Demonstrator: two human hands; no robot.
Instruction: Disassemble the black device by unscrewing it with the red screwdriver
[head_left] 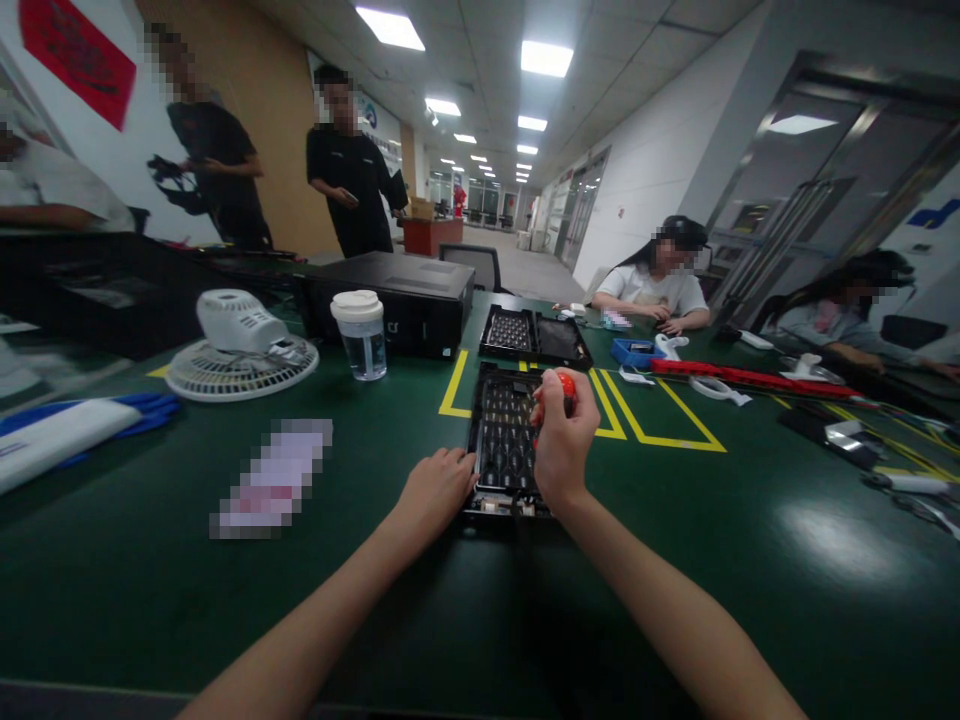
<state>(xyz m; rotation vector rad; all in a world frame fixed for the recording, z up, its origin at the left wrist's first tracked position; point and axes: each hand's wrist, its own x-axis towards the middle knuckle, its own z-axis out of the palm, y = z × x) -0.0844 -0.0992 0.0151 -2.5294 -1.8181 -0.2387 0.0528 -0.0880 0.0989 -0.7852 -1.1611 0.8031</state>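
An open black case (507,474) with rows of small dark compartments lies on the green table before me. Against its left edge rest the fingertips of my left hand (439,488), fingers stretched out and holding nothing. My right hand (564,440) is closed in a fist above the case's right side. It grips a screwdriver (568,392) by its red-and-black handle; the tip is hidden by the hand. Along the case's near edge shows a strip of small metallic parts (495,506).
A second open black case (511,330) lies just beyond. To the left are a lidded cup (361,340), a white fan (244,350), a black box (397,300) and a blurred pinkish object (277,478). A blue tray (634,351) lies right. Several people are around the table.
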